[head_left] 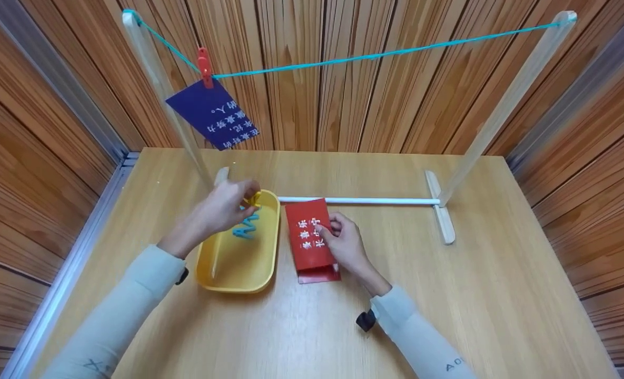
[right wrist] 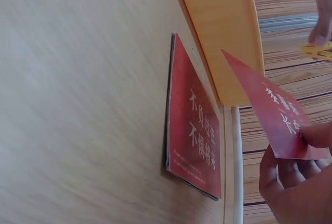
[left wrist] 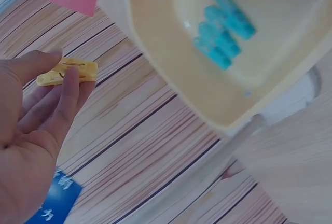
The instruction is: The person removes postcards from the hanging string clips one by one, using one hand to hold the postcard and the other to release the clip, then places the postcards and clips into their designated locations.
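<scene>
Over the yellow tray [head_left: 243, 266], my left hand [head_left: 222, 208] pinches a yellow clothespin [left wrist: 67, 72] between thumb and fingers. Several blue clothespins [left wrist: 223, 29] lie in a row inside that tray. To the tray's right, my right hand [head_left: 347, 245] holds a red card [head_left: 307, 239] with white characters by its right edge, thumb on the printed face. The right wrist view shows this card raised above another red card [right wrist: 194, 125], which lies on top of a small stack on the table. The held card hides most of the stack in the head view.
A teal cord [head_left: 375, 56] runs between two wooden posts, the right post [head_left: 506, 105] leaning outward in view. A red clothespin [head_left: 205, 68] holds a dark blue card [head_left: 206, 113] on the cord near the left post. A white rod [head_left: 375, 201] joins the stand's feet behind the tray.
</scene>
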